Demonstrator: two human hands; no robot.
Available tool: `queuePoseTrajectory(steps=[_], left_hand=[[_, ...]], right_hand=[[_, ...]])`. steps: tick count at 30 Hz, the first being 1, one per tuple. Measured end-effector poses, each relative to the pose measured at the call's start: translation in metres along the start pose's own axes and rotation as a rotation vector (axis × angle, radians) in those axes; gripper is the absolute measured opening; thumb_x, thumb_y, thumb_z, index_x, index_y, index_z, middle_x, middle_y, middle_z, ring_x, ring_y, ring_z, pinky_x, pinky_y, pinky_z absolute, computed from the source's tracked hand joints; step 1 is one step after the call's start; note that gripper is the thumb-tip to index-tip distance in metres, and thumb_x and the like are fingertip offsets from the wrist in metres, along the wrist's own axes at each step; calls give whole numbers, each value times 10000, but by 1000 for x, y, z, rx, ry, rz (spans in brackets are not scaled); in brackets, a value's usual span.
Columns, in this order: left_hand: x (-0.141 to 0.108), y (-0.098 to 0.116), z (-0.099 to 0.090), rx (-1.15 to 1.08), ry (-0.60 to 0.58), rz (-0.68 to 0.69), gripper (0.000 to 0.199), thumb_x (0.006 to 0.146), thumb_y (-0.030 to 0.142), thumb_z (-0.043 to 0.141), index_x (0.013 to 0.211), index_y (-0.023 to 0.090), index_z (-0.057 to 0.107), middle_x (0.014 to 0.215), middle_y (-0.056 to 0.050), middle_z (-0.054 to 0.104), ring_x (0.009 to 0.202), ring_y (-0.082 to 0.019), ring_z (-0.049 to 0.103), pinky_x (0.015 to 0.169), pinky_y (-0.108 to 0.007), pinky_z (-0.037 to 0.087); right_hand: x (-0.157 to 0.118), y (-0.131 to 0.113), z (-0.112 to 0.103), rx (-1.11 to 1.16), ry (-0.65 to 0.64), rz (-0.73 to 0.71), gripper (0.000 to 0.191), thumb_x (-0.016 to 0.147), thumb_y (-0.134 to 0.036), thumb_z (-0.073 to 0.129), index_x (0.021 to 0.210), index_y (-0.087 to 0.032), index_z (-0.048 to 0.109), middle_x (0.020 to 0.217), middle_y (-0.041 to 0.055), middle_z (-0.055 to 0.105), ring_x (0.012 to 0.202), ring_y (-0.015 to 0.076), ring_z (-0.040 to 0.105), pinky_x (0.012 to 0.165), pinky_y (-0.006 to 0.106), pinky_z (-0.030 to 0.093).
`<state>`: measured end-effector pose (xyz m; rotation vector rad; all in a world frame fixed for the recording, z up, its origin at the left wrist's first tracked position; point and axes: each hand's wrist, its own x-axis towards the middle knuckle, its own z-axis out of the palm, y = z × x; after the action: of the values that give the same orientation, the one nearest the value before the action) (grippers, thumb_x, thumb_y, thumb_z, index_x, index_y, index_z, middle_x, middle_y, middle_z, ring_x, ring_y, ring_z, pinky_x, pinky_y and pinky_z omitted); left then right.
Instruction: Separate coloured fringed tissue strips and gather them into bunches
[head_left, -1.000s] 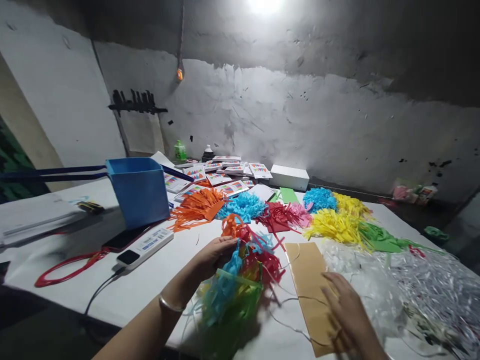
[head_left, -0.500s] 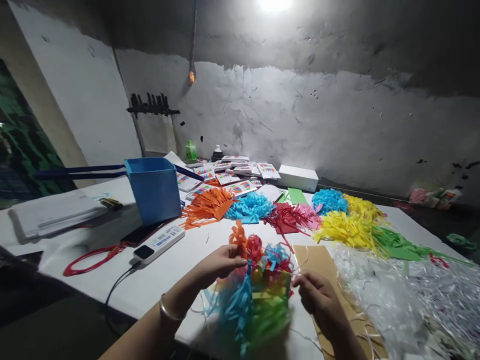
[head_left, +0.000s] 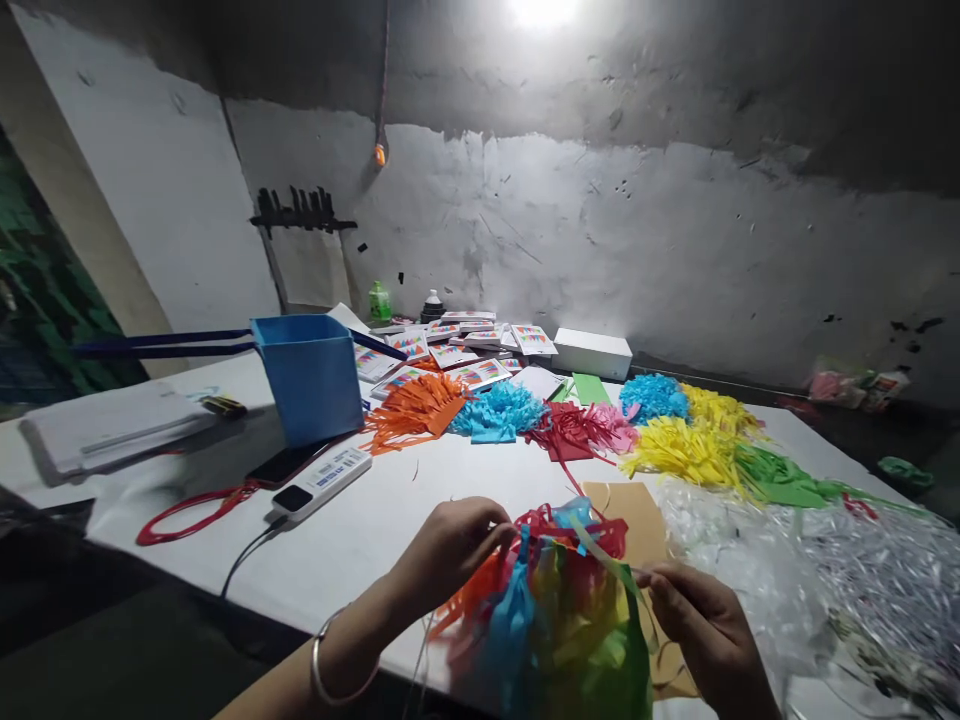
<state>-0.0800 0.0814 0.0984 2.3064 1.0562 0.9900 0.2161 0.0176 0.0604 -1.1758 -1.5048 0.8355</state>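
Note:
A bunch of multicoloured paper tassels (head_left: 570, 610), in red, blue, yellow and green, hangs between my hands near the table's front edge. On its left, my left hand (head_left: 461, 548) is closed in a pinch at the top of the bunch, beside a blue tassel. My right hand (head_left: 697, 625) pinches the right end, by the green strip; the thin string there is hard to make out. Motion smears the lower fringes. Under and behind the bunch lies a brown cardboard sheet (head_left: 630, 510).
Fringed paper piles in orange (head_left: 420, 405), blue (head_left: 501, 408), dark red (head_left: 574, 432), yellow (head_left: 682, 450) and green (head_left: 784, 475) cross the table. A blue box (head_left: 311, 385) and white power strip (head_left: 322, 483) stand left. Clear plastic bags (head_left: 742, 550) lie right.
Both hands have moved right and slightly closer to me, carrying the tassels. My right hand has drawn farther from the left, and the bunch is spread wider.

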Motion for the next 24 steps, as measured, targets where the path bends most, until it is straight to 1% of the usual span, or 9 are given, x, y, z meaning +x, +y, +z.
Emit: queuePoseTrajectory(steps=[2, 3, 6, 9, 12, 15, 19, 22, 24], left_hand=[[-1, 9, -5, 2, 40, 36, 304, 966, 356, 547, 756, 181, 679, 675, -47, 704, 582, -143, 586, 590, -228, 405], [-1, 13, -7, -8, 24, 57, 299, 964, 352, 556, 750, 183, 678, 663, -39, 701, 568, -137, 581, 586, -224, 407], [-4, 22, -9, -65, -95, 100, 292, 963, 348, 565, 756, 179, 685, 647, -31, 696, 549, -127, 582, 577, -213, 418], [-9, 25, -7, -52, -109, 149, 260, 954, 332, 581, 776, 178, 692, 668, -41, 699, 568, -134, 596, 583, -215, 427], [-14, 28, -5, -20, -53, 193, 221, 951, 292, 580, 801, 182, 699, 687, -47, 701, 579, -137, 602, 585, -216, 426], [-19, 33, -3, -17, -39, 213, 211, 948, 278, 578, 811, 186, 710, 692, -52, 702, 586, -142, 605, 587, -216, 429], [-30, 42, -1, -47, -30, 213, 232, 943, 316, 587, 807, 196, 731, 665, -51, 692, 566, -146, 592, 578, -226, 434], [-40, 50, -3, -80, -24, 224, 250, 939, 348, 602, 800, 192, 741, 652, -55, 693, 559, -149, 596, 574, -228, 437], [-47, 55, -6, -100, -61, 225, 261, 939, 370, 615, 807, 190, 750, 661, -59, 706, 560, -146, 602, 568, -222, 434]], right_hand=[[-7, -5, 0, -56, -117, -28, 330, 889, -513, 621, 869, -229, 787, 695, 37, 702, 624, 179, 627, 618, 268, 500], [-9, -8, -1, -78, -129, -42, 329, 894, -507, 613, 870, -231, 790, 728, 48, 723, 658, 191, 646, 640, 274, 507], [-15, -16, -4, -77, -71, -68, 331, 895, -499, 602, 882, -232, 796, 817, 73, 764, 714, 212, 683, 651, 277, 522], [-21, -21, -9, -136, -157, -160, 295, 873, -468, 622, 816, -240, 799, 735, 49, 753, 655, 203, 680, 616, 267, 515], [-32, -22, -13, -175, 33, -189, 288, 906, -439, 589, 826, -254, 794, 727, 35, 749, 642, 189, 681, 586, 246, 515], [-46, -21, -16, -242, -31, -232, 250, 904, -408, 599, 831, -270, 794, 725, 31, 757, 662, 193, 703, 617, 243, 540], [-65, -23, -21, -259, 125, -174, 243, 910, -428, 608, 921, -276, 798, 894, 50, 791, 814, 225, 741, 729, 266, 572], [-82, -26, -26, -268, 70, -146, 264, 908, -449, 613, 901, -258, 795, 836, 51, 777, 769, 221, 727, 676, 257, 559], [-95, -31, -30, -222, 121, -123, 265, 905, -459, 621, 871, -258, 790, 772, 38, 756, 728, 205, 711, 664, 249, 548]])
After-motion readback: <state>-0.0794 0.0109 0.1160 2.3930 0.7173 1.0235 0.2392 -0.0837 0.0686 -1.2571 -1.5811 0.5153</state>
